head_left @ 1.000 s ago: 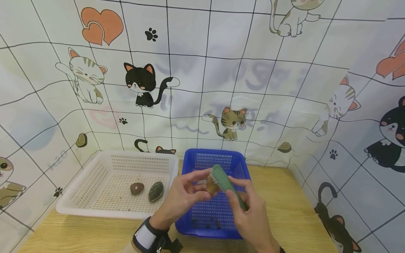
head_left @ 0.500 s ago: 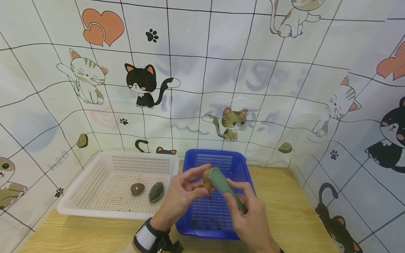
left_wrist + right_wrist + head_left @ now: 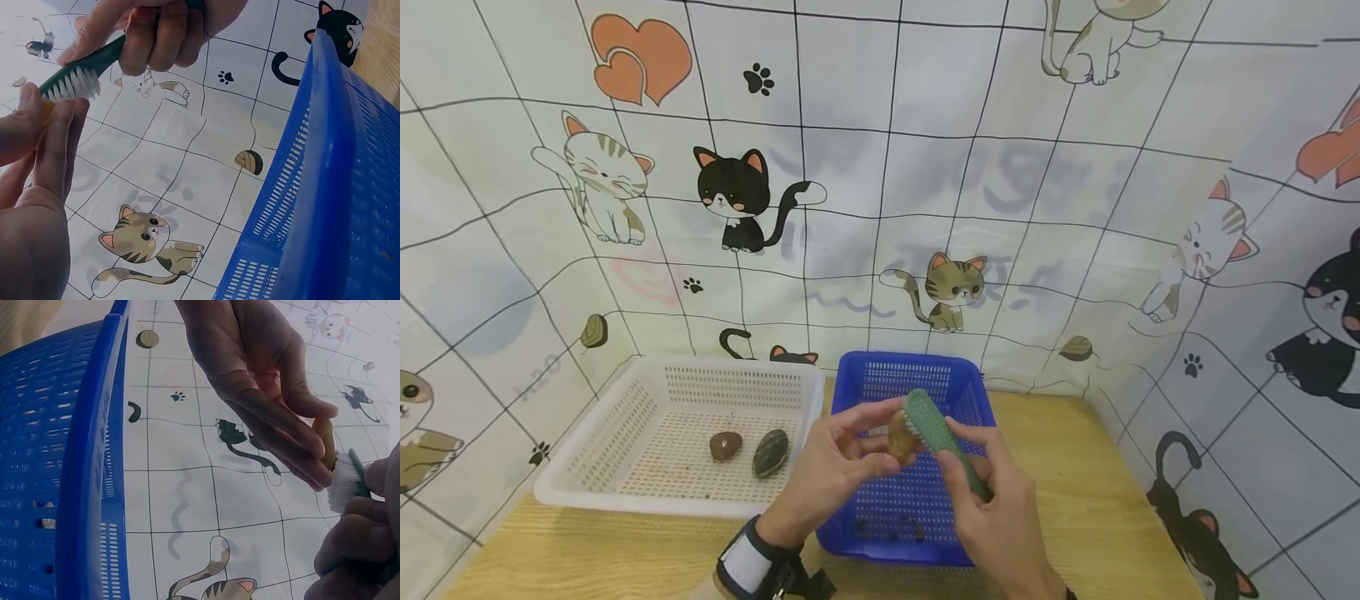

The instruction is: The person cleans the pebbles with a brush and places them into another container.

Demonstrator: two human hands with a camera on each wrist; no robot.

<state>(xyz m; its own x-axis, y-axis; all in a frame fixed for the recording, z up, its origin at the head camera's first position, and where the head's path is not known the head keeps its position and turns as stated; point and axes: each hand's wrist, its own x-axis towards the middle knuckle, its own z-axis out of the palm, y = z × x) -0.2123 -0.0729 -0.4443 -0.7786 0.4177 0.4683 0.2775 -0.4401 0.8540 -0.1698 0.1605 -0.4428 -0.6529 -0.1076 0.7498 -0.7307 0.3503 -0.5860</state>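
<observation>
My left hand pinches a yellow-brown stone between thumb and fingers, above the blue basket. My right hand grips a green brush by its handle, the thumb pressed along it. The brush's white bristles lie against the stone's side, as the right wrist view shows. In the left wrist view most of the stone is hidden behind the left fingers.
Under the hands stands the blue mesh basket with small dark bits on its floor. To its left a white mesh basket holds a reddish-brown stone and a dark green stone. Both rest on a wooden table before a cat-patterned sheet.
The brush head and stone shifted slightly left and turned half a second ago, then came back right. Both hands keep their holds throughout.
</observation>
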